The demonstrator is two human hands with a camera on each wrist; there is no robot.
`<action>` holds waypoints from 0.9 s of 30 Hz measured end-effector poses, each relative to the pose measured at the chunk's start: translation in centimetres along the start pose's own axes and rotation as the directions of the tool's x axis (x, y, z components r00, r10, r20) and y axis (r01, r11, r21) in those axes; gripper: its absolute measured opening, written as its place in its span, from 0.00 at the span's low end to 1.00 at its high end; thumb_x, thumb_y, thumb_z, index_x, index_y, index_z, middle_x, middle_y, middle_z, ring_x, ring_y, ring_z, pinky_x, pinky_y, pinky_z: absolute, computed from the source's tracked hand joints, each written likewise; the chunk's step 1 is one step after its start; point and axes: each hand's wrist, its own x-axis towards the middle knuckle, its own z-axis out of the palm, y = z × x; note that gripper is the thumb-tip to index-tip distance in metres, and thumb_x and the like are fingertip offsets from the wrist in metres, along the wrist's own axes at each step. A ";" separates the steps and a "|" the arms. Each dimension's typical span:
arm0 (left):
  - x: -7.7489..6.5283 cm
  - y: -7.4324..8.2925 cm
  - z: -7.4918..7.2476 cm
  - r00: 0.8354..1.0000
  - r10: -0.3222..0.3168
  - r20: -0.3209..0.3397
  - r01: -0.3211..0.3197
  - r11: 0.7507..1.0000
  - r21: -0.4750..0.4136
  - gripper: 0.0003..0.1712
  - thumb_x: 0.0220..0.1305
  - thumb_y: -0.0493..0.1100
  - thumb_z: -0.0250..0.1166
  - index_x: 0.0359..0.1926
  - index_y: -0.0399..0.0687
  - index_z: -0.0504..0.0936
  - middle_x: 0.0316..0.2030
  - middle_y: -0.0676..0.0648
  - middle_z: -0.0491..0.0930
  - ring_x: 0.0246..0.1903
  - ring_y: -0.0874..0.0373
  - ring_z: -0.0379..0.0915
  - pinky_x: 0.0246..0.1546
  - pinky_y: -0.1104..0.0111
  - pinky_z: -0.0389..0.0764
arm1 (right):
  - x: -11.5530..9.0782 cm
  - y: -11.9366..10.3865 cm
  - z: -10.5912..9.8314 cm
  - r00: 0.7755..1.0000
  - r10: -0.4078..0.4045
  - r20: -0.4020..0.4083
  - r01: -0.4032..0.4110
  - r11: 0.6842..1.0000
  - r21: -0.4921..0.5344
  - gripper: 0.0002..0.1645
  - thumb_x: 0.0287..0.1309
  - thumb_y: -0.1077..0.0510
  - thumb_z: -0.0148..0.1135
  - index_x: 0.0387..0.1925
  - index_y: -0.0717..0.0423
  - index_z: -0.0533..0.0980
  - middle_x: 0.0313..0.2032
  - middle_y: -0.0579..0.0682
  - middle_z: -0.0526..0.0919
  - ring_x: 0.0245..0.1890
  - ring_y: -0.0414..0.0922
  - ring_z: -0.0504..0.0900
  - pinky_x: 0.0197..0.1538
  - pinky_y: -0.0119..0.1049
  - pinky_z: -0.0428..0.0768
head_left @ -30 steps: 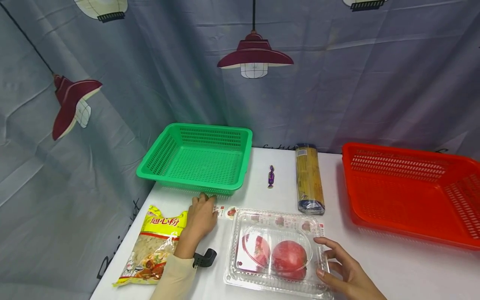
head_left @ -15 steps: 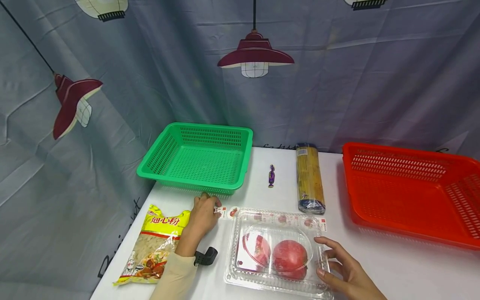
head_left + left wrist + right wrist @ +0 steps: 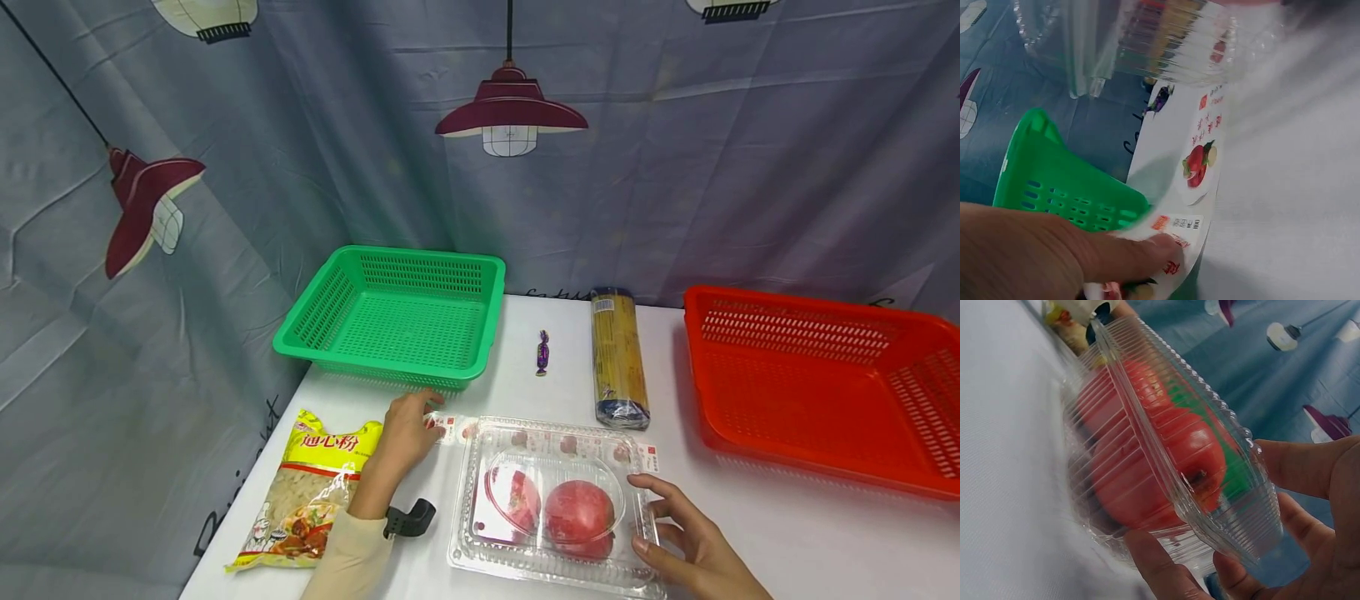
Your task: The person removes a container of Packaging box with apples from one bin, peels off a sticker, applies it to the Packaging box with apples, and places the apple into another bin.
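Observation:
A clear plastic clamshell box with red round fruit, perhaps pomegranates, lies at the front of the table. My right hand grips its right side, thumb and fingers spread round the ridged edge; the right wrist view shows the fruit through the wall. A long white paper label strip with fruit pictures runs along the box's far side, seen through the lid. My left hand pinches the strip's left end, the thumb lying over it; the other fingers are hidden in the left wrist view.
A yellow pasta bag lies beside my left forearm. Behind the left hand stands a green basket, and a red basket is at the right. A purple wrapped candy and a noodle pack lie between them.
The label strip has slid slightly to the right along the box. My left hand's fingers have shifted a little to the right with it; the right hand and the box stay in place.

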 end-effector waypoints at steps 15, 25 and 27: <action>0.1 3.3 -3.4 0.998 0.061 -0.009 -0.062 0.977 -0.203 0.10 0.55 0.33 0.73 0.40 0.44 0.86 0.30 0.49 0.82 0.16 0.58 0.74 0.17 0.69 0.72 | -0.2 -0.6 0.2 0.998 -0.041 -0.051 0.033 0.988 -0.153 0.43 0.58 0.59 0.68 0.71 0.51 0.58 0.54 0.58 0.68 0.48 0.53 0.74 0.48 0.43 0.80; -0.3 5.4 -4.7 0.996 0.074 -0.044 -0.085 0.935 -0.346 0.18 0.63 0.28 0.63 0.54 0.41 0.81 0.27 0.45 0.83 0.19 0.57 0.80 0.22 0.68 0.79 | -0.3 -4.7 1.5 0.960 -0.174 -0.220 0.055 0.886 -0.460 0.42 0.54 0.48 0.73 0.69 0.40 0.65 0.61 0.58 0.58 0.61 0.60 0.56 0.51 0.76 0.62; -0.4 5.8 -4.8 0.997 0.070 -0.044 -0.081 0.923 -0.376 0.19 0.64 0.28 0.62 0.56 0.41 0.80 0.27 0.46 0.84 0.20 0.59 0.80 0.23 0.67 0.80 | 0.0 -5.9 1.8 0.949 -0.233 -0.212 0.102 0.865 -0.492 0.42 0.53 0.50 0.74 0.68 0.38 0.66 0.59 0.57 0.59 0.60 0.59 0.58 0.50 0.75 0.65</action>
